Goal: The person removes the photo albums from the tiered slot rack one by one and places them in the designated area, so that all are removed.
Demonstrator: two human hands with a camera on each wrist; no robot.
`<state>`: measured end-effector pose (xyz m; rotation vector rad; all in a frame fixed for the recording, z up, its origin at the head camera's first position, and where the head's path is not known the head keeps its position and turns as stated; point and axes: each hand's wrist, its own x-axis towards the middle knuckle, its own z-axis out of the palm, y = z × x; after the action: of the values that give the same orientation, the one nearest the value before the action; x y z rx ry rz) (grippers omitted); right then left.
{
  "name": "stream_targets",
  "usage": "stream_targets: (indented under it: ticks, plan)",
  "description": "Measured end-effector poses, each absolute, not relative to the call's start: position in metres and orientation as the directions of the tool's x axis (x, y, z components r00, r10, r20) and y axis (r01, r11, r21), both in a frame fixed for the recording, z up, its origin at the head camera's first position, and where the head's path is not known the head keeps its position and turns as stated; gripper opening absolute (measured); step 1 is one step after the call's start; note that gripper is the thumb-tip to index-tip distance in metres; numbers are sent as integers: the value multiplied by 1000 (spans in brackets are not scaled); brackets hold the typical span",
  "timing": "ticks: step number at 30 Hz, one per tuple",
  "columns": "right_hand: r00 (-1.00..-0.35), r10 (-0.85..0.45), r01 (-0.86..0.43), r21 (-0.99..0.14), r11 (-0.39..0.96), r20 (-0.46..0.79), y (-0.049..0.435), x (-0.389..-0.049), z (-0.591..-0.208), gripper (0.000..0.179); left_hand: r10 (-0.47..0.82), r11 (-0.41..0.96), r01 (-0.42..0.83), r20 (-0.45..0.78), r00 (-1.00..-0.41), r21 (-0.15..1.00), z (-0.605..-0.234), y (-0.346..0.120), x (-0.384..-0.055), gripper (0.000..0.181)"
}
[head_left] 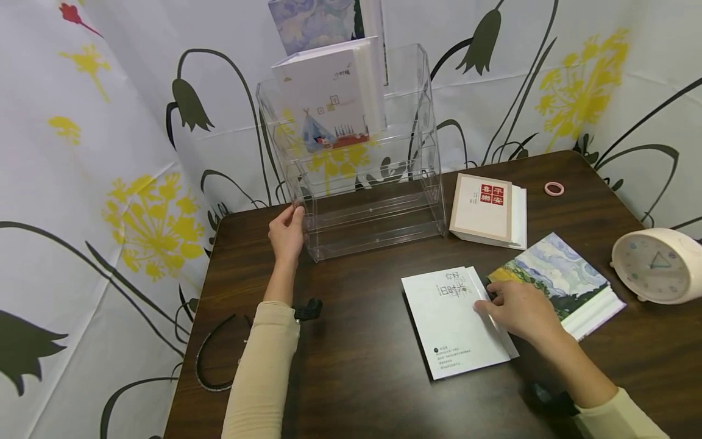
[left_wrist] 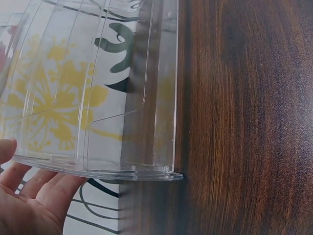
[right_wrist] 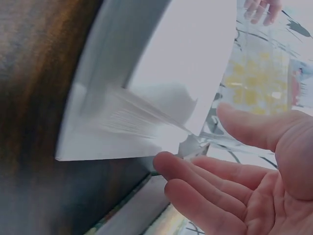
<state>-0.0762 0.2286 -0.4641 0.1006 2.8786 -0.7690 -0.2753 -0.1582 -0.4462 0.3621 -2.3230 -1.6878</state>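
Observation:
My left hand [head_left: 287,231] grips the lower left side panel of a clear acrylic book rack [head_left: 378,241]; in the left wrist view the thumb is on one face of the panel and the fingers [left_wrist: 54,193] on the other. My right hand [head_left: 521,308] is at the right edge of a white book [head_left: 460,329] lying on the table. In the right wrist view its thumb and fingers [right_wrist: 205,210] are spread apart beside the book's page edges [right_wrist: 132,117], gripping nothing. A book with a painted landscape cover [head_left: 565,268] lies partly behind that hand.
A white picture-cover book [head_left: 329,97] and a painted-cover book [head_left: 318,24] stand in the rack's upper tiers. On the dark table [head_left: 356,341] are a cream book [head_left: 482,207], a pink ring [head_left: 554,189], a round clock [head_left: 652,265] and a black headband [head_left: 205,360].

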Motion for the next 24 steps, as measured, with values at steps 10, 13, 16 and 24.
stream_targets:
  ticks: [10, 13, 16, 24]
  plan:
    - [-997, -9, 36, -554, 832, -78, 231, -88, -454, 43, -334, 301, -45, 61, -941, 952, -447, -158, -275, 36]
    - [-999, -6, 14, -577, 817, -34, 230, -94, -449, 40, -335, 302, -44, 63, -940, 952, -447, -158, -275, 36]
    - [-1000, -4, -18, -616, 788, 23, 229, -105, -444, 39, -340, 307, -42, 69, -938, 951, -446, -157, -275, 35]
    - [-979, 47, -111, -705, 701, 200, 226, -159, -434, 45, -348, 312, -51, 65, -935, 949, -445, -156, -275, 35]
